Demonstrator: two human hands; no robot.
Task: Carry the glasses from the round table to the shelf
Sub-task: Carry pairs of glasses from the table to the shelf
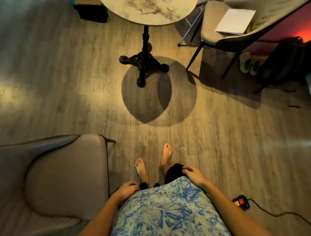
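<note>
The round marble-topped table point(151, 15) stands ahead of me at the top of the head view, on a black pedestal base point(144, 64). At its far edge, faint clear rounded shapes point(152, 2) look like glass bases, cut off by the frame. No shelf is in view. My left hand point(127, 188) hangs by my hip with its fingers curled in and holds nothing. My right hand point(193, 175) rests against my black shorts with its fingers loosely apart, also empty. Both hands are far from the table, and my bare feet are on the wooden floor.
A grey armchair point(64, 176) stands close on my left. Beside the table on the right is a chair point(212, 33) with a white booklet point(235, 21) on its seat. Slippers point(249, 64) and a black bag point(286, 59) lie further right. A power strip point(240, 202) with its cable lies at lower right.
</note>
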